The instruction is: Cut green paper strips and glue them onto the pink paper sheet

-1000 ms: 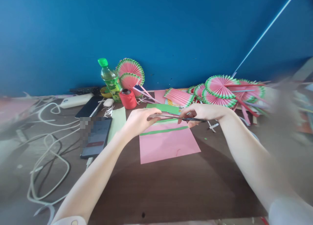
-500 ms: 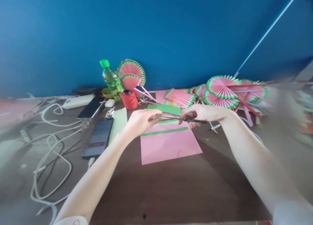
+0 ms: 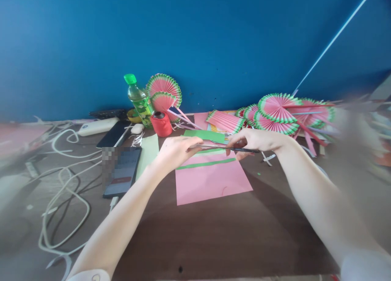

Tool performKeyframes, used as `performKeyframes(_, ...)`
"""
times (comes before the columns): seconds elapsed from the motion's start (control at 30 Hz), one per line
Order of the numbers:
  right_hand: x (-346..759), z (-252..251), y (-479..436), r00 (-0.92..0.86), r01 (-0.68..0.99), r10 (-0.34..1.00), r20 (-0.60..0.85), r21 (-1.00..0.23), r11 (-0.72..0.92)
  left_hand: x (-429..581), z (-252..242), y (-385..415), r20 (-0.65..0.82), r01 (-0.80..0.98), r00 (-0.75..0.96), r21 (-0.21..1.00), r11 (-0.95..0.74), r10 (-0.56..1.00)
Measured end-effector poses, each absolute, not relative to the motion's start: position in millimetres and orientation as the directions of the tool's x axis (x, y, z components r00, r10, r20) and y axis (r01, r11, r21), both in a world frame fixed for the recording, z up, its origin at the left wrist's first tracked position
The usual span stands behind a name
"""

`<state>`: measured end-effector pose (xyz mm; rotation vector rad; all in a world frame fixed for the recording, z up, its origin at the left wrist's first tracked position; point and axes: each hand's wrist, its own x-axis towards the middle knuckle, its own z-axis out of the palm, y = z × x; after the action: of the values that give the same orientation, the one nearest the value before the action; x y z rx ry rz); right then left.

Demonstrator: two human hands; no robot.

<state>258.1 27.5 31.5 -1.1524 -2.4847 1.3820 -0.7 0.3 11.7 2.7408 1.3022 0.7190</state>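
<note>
My right hand (image 3: 247, 143) is closed around dark-handled scissors (image 3: 235, 149), whose thin blades point left toward my left hand (image 3: 183, 147). The fingers of my left hand are pinched together near the blade tips; what they grip is too small to make out. Below both hands a pink sheet (image 3: 212, 185) lies on the table, with a narrow green strip (image 3: 207, 163) across it. A pale green strip lies just behind that, partly hidden. Behind the scissors is a green paper piece (image 3: 204, 135).
Pleated pink-and-green fans (image 3: 276, 112) are piled at the back right, others (image 3: 164, 89) beside a green-capped bottle (image 3: 139, 97) and a red holder (image 3: 161, 124). Phones (image 3: 122, 173) and white cables (image 3: 70, 195) lie at the left.
My right hand and the scissors have shifted very slightly; the blades look more closed together. My left hand has hardly moved, and the papers lie as before.
</note>
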Motion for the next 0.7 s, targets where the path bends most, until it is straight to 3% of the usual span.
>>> performKeyframes(0.2,259.5,30.3,28.7,-0.729,0.552,0.642,-0.236,-0.758,0.348,0.5,11.4,-0.2,0.376,0.761,0.492,0.252,-0.597,0.785)
performKeyframes(0.4,263.4,28.5,29.9,-0.734,0.559,0.635,-0.241,-0.745,0.364,3.9,16.7,-3.9,0.283,0.767,0.428,0.388,-0.511,0.858)
performKeyframes(0.7,273.6,45.6,24.3,-0.654,0.683,0.614,-0.443,-0.694,0.227,13.0,19.7,-8.5,0.147,0.703,0.442,0.556,-0.444,0.885)
